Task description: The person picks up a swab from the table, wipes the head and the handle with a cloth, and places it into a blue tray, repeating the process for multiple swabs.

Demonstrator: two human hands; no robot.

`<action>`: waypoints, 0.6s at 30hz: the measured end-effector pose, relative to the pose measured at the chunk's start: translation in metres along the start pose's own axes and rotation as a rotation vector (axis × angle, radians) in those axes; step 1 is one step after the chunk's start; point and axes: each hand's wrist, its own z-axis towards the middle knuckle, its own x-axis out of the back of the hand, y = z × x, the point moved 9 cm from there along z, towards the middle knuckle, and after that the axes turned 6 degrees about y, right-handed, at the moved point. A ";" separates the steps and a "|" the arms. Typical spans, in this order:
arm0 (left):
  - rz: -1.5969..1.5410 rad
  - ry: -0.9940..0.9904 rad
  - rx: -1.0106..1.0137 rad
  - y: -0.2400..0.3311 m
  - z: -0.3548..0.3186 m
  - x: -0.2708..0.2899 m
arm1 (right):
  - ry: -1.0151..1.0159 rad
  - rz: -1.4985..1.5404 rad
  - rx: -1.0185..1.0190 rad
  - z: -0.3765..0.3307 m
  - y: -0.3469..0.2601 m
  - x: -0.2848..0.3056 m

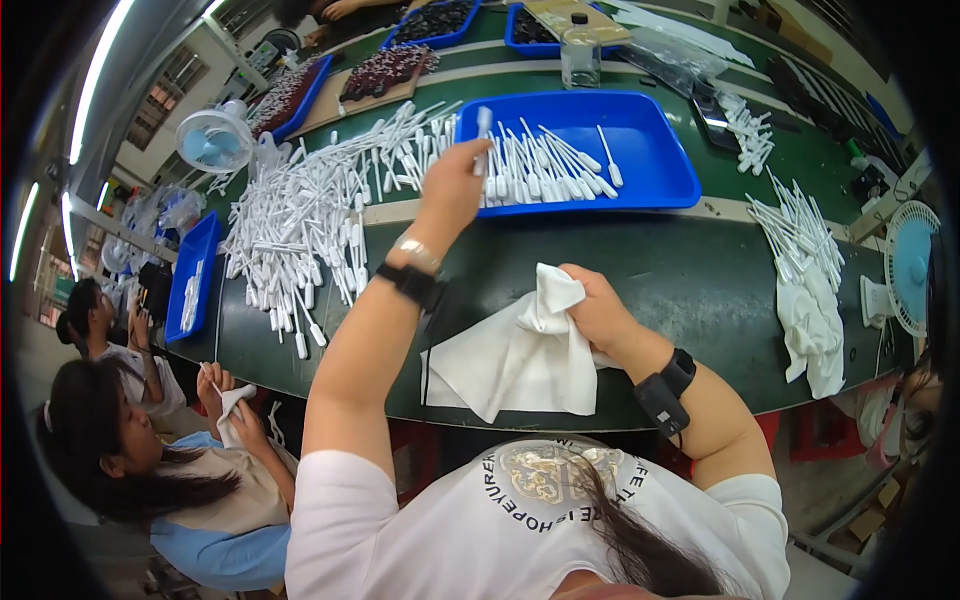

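Note:
My left hand (pixel 453 190) is raised over the left end of a blue tray (pixel 660 160), closed on a white dropper-shaped stick (pixel 484 124), blurred, with its thick end up. Inside the tray, several similar sticks (pixel 540 180) lie side by side, mostly with bulbs toward me and thin stems pointing away. Near the table's front edge my right hand (pixel 602 310) grips a bunched white cloth (pixel 545 350), whose lower part spreads over the green tabletop. Whether anything is inside the cloth's folds, I cannot tell.
A big loose heap of white sticks (pixel 300 220) covers the table at left, beside a narrow blue tray (pixel 198 275). At right lie more sticks (pixel 795 235) and another cloth (pixel 812 330). A clear bottle (pixel 580 55) stands behind the tray. A co-worker (pixel 180 470) sits at left.

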 end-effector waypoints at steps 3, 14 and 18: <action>0.265 -0.313 -0.021 -0.040 -0.001 -0.045 | -0.046 -0.071 0.051 -0.002 -0.004 -0.014; 0.196 -0.277 0.051 -0.046 0.020 -0.050 | -0.006 -0.074 0.020 -0.006 -0.003 -0.002; 0.324 -0.210 0.222 -0.124 0.031 0.001 | -0.037 -0.065 -0.003 -0.007 -0.005 -0.014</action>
